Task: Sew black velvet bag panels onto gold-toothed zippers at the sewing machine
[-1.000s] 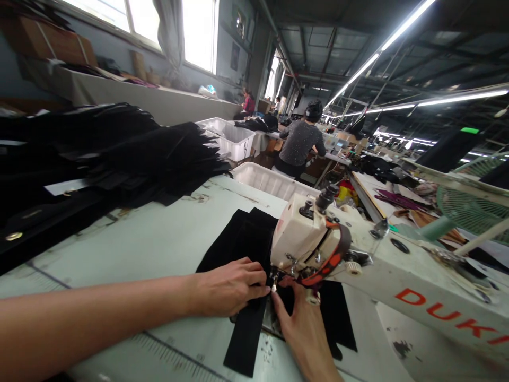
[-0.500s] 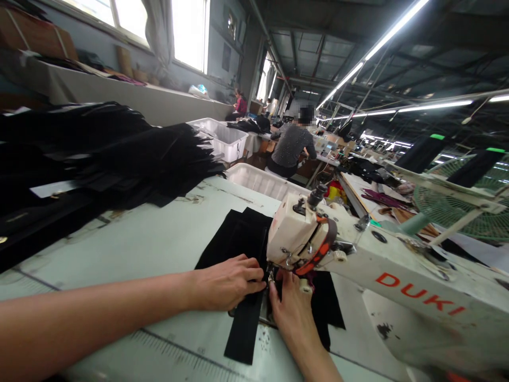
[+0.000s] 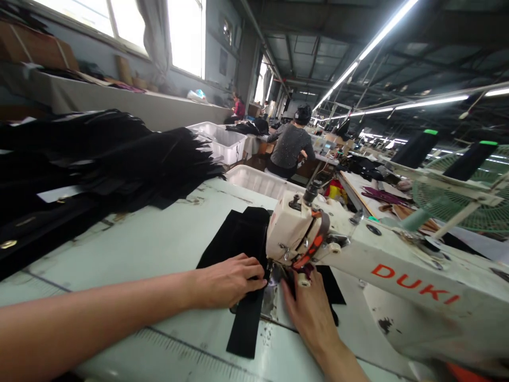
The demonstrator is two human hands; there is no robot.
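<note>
Black fabric pieces [image 3: 238, 233] lie under the head of a white sewing machine [image 3: 296, 228], and a narrow black strip [image 3: 244, 329] reaches toward me. My left hand [image 3: 234, 278] rests palm down on this fabric, fingers stretched out and fingertips beside the needle and presser foot [image 3: 272, 273]. On the other side of the foot, my right hand [image 3: 310, 302] has black cloth [image 3: 332, 286] between thumb and fingers. The machine head partly hides those fingertips. Bare metal plate [image 3: 270, 302] shows between the strip and my right thumb.
A large heap of black cut pieces [image 3: 119, 159] covers the table's left side. White plastic bins [image 3: 258, 180] stand beyond the table edge. A ruler scale [image 3: 178, 345] runs along the front. Further off sits a co-worker [image 3: 292, 146]; a green fan [image 3: 449, 196] is at right.
My right hand has shifted right, away from the needle, uncovering more of the metal plate. My left hand stays nearly in place. The view has tilted slightly.
</note>
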